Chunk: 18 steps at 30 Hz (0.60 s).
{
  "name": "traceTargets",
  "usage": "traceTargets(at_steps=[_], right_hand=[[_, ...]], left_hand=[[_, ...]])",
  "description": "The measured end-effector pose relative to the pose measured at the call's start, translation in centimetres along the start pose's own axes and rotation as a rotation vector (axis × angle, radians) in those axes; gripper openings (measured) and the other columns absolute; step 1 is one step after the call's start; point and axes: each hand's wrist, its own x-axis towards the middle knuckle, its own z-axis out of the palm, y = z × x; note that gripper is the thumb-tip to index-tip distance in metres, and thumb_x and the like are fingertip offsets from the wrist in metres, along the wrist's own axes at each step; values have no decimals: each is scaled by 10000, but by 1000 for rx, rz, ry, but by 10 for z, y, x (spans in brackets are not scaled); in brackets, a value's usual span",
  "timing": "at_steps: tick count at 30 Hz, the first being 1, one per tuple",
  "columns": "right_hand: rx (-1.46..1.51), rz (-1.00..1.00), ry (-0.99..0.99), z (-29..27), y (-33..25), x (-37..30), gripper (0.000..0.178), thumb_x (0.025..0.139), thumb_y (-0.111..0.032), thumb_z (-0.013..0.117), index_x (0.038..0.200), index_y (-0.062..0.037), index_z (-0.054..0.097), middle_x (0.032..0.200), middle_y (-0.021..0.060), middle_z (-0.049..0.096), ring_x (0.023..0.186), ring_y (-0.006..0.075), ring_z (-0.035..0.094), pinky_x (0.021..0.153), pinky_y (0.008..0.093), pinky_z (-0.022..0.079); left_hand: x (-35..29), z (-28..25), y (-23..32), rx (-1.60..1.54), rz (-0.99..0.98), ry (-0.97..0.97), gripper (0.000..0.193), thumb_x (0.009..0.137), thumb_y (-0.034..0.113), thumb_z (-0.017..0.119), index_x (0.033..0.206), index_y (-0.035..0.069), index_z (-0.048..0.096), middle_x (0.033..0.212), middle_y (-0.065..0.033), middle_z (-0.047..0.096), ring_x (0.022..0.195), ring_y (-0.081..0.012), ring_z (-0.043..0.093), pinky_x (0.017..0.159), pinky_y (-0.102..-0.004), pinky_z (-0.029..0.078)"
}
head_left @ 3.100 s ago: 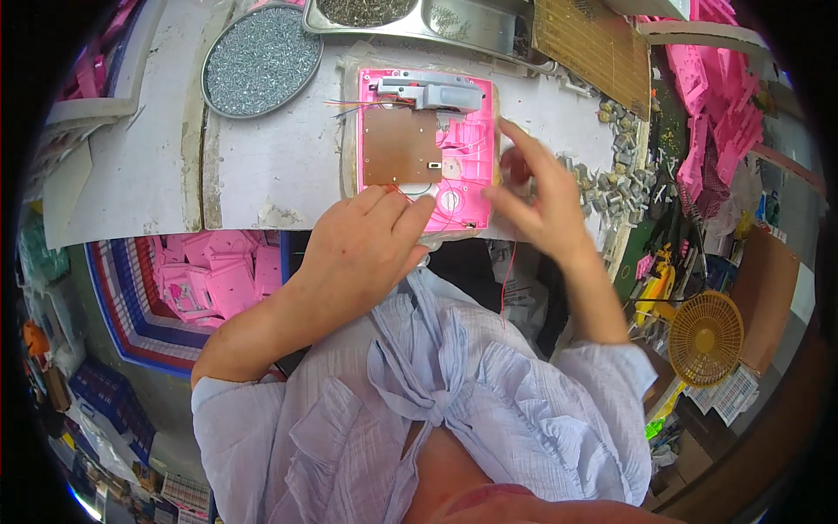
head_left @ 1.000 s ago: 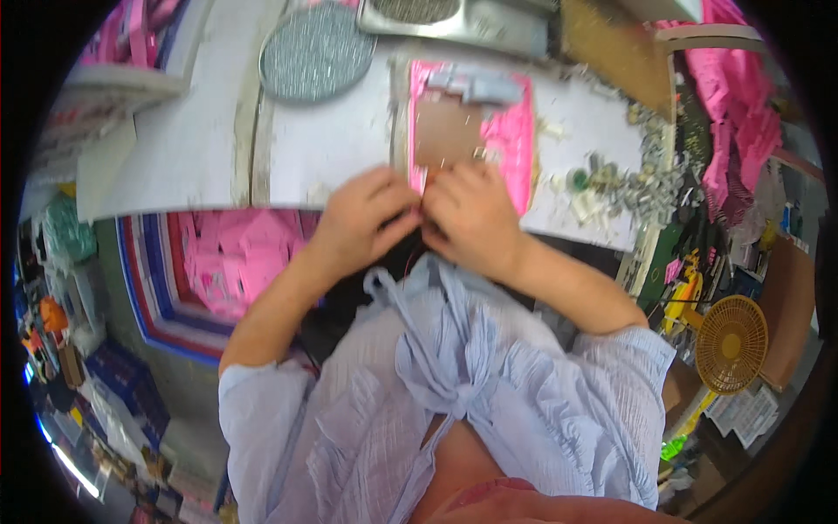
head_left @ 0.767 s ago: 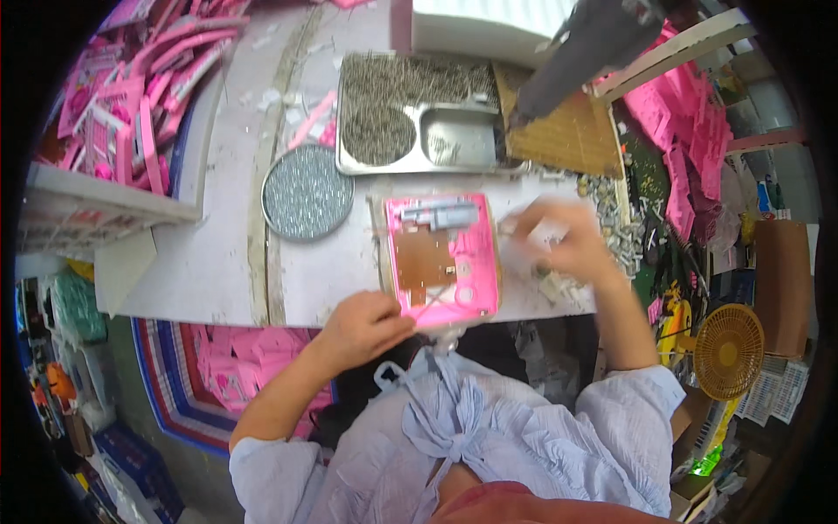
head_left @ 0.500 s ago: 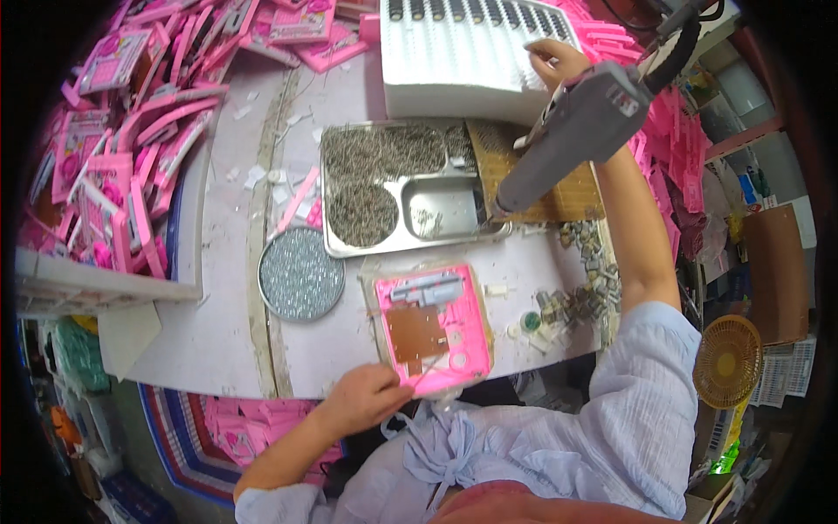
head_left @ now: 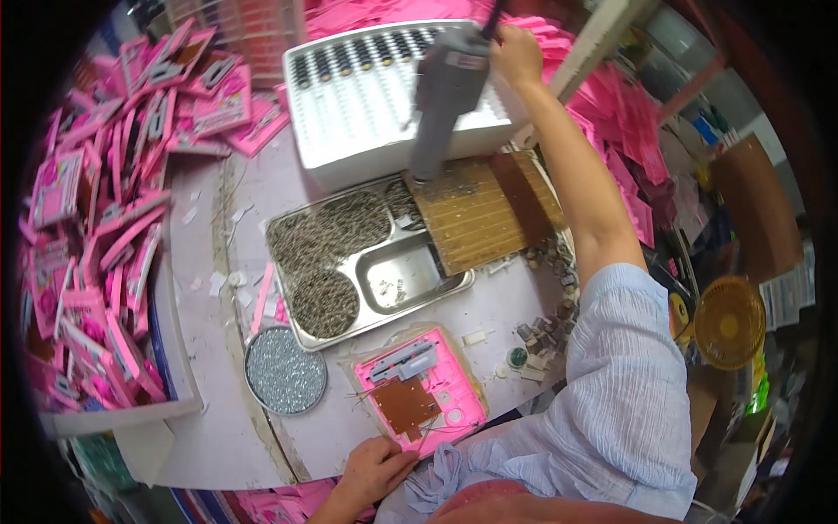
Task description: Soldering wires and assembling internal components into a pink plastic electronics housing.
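Note:
In front of me lies a pink plastic casing (head_left: pixel 467 406) with a brown circuit board (head_left: pixel 406 407), a grey plastic part (head_left: pixel 403 361) and thin wires in it. My left hand (head_left: pixel 377 467) is closed on the casing's near left corner. My right hand (head_left: pixel 517 54) is stretched out far to the back right, at the corner of a white foam tray (head_left: pixel 349 131) with rows of black round parts. Its fingers are bent, and what they may hold is hidden. A grey electric screwdriver (head_left: pixel 449 96) hangs over the tray's near edge.
A steel tray (head_left: pixel 362 336) holds heaps of small screws, and a brown board (head_left: pixel 476 214) covers its right end. Nearer stands a round dish of silvery bits (head_left: pixel 285 370). Pink casings (head_left: pixel 96 288) pile up in a bin at left; small metal parts (head_left: pixel 546 336) lie at right.
My right hand has moved farther out, to the foam tray's back right corner. The screwdriver no longer covers my right forearm. My left hand stays at the casing. The whole view has shifted and turned.

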Motion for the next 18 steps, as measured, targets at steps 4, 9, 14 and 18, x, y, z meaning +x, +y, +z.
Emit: traceTargets(at_steps=[4,9,14,18], right_hand=[[98,-61,-76,9,22,4,233,809,-185,673,1011,-202,788,1038,27,749,1068,292,618,947,425,515],[66,-60,-174,22,-17,-6,186,829,-212,690,989,-200,784,1076,-15,718,1103,257,599,957,413,527],[109,-57,-207,36,-23,5,234,839,-226,703,1056,-188,783,1065,18,718,1071,270,611,932,420,535],[310,-29,-276,70,36,30,229,874,-207,711,1092,-151,753,1025,58,736,943,270,649,840,401,542]], left_hand=[[-8,1,2,23,-85,-20,225,732,131,846,929,142,738,795,-36,589,682,-235,600,569,-370,483],[-13,2,9,62,-201,-6,238,719,122,862,926,147,748,789,-33,584,678,-223,606,566,-351,494],[-15,0,21,65,-309,6,243,721,107,863,934,147,752,783,-32,581,677,-215,607,571,-336,503],[-6,-4,23,55,-295,-38,213,729,106,858,910,133,750,777,-38,580,676,-215,604,565,-335,496]])
